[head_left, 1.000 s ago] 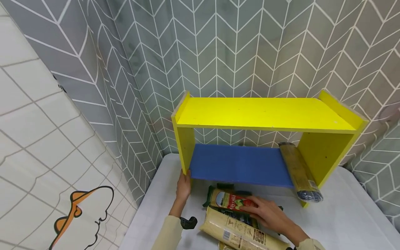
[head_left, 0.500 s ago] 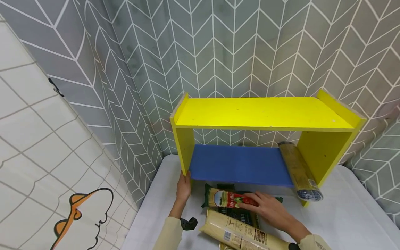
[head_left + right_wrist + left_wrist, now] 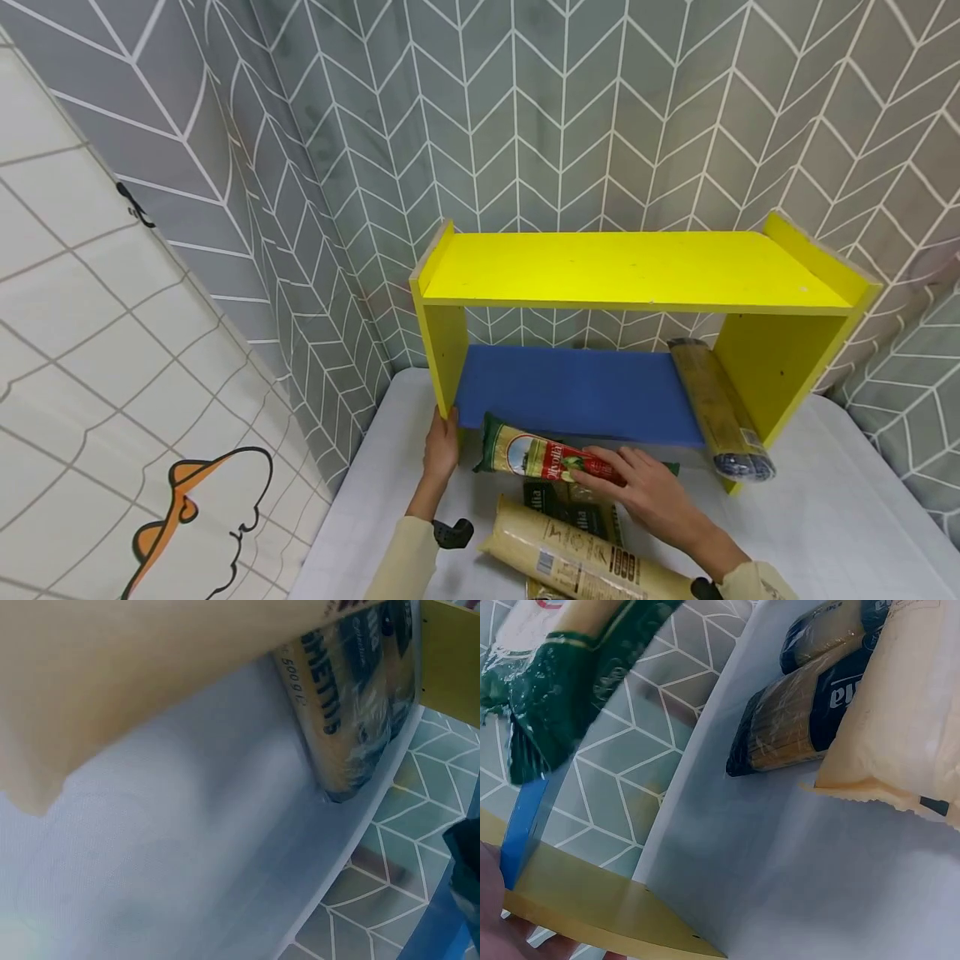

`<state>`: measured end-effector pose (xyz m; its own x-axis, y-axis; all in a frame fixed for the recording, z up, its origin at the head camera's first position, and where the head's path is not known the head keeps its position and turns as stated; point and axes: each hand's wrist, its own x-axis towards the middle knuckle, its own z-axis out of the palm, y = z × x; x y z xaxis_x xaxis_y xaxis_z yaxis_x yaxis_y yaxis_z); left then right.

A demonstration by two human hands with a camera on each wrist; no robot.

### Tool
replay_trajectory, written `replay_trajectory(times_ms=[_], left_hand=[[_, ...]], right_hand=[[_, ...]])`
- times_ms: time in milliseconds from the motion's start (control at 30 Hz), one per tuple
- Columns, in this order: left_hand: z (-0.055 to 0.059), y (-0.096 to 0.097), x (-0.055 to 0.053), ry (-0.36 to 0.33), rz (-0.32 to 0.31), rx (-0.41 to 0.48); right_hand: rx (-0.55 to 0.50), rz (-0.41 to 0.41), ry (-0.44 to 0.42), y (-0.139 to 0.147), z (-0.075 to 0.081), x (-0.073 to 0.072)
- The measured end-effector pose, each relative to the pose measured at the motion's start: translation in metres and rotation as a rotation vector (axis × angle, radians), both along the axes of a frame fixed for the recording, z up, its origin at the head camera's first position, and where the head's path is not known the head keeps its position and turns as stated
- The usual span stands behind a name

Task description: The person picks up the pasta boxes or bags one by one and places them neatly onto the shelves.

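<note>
My right hand (image 3: 656, 496) holds a spaghetti pack (image 3: 536, 455) with green ends and a red label by its right part. It is raised above the table, in front of the blue lower board (image 3: 577, 392) of a yellow shelf unit (image 3: 637, 271). With my left hand (image 3: 441, 450) I grip the unit's left side panel (image 3: 442, 354) near its bottom front edge. The spaghetti pack's green end (image 3: 555, 697) fills the upper left of the left wrist view. Only that pack's other green tip (image 3: 466, 851) shows in the right wrist view; the right hand is not visible there.
Below the right hand lie dark-labelled pasta packs (image 3: 802, 712) on the white-covered table (image 3: 832, 517). A large beige bag (image 3: 577, 550) lies in front of them. Another long pasta pack (image 3: 712, 408) rests on the blue board against the right panel. A patterned curtain (image 3: 570, 125) hangs behind.
The right hand has lifted the spaghetti pack off the packs below and brought it up toward the blue board, its left end tilting upward. The left hand has stayed on the panel.
</note>
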<state>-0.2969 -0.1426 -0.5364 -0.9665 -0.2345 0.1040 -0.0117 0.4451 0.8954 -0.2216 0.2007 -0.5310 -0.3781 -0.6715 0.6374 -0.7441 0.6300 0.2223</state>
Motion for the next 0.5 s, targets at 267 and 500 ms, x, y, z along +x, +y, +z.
replay_trajectory(times_ms=[267,500], left_hand=[[-0.0012,-0.0004,0.0018,0.02,0.008,0.01],[-0.0001,-0.0001,-0.0011,0.042,-0.001,0.024]], right_hand=[[-0.051,-0.119,0.033,0.0013,0.0021,-0.0042],[-0.125,-0.218,-0.032,-0.0037,0.0073,-0.0014]])
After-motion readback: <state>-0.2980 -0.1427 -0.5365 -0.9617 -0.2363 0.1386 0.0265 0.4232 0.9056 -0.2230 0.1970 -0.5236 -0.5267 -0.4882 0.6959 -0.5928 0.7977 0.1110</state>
